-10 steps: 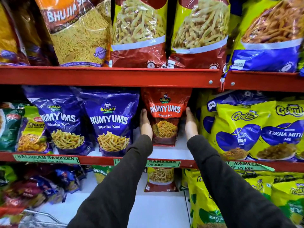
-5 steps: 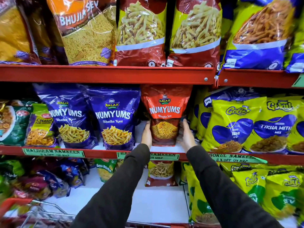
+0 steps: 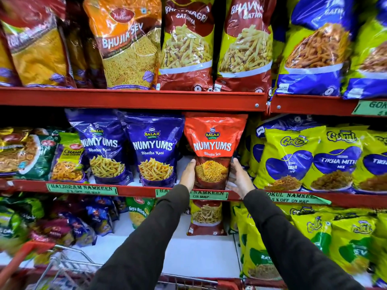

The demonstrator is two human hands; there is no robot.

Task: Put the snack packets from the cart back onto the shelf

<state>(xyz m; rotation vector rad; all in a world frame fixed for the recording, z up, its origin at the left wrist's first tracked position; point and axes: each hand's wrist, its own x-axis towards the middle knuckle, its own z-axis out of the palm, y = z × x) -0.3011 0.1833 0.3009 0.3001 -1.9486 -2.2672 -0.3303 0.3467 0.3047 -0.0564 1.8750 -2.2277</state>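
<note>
1. Your left hand (image 3: pixel 188 174) and right hand (image 3: pixel 239 178) press flat against the two sides of the red Numyums packet (image 3: pixel 213 151), holding it between them low down, by its lower half.
2. Your left fingers (image 3: pixel 191 164) lie closed along the packet's left side. Your right fingers (image 3: pixel 235 164) are spread a little along its right side, so the hold is a two-palm squeeze, not a pinch.
3. The packet stands upright at the front edge of the middle shelf (image 3: pixel 134 190), its base level with the red lip. It is just right of the blue Numyums packet (image 3: pixel 154 149) and left of the yellow Gokul packets (image 3: pixel 293 158).
4. Its top reaches close under the upper shelf (image 3: pixel 134 100), so it fits its slot with little room above.
5. By my reading, this packet is as good as placed: what is left for it is to let go once it stands by itself.
6. The cart (image 3: pixel 69 266) shows only as a wire corner and red handle at the lower left. Its contents are blurred, so you cannot tell how many packets remain.
</note>
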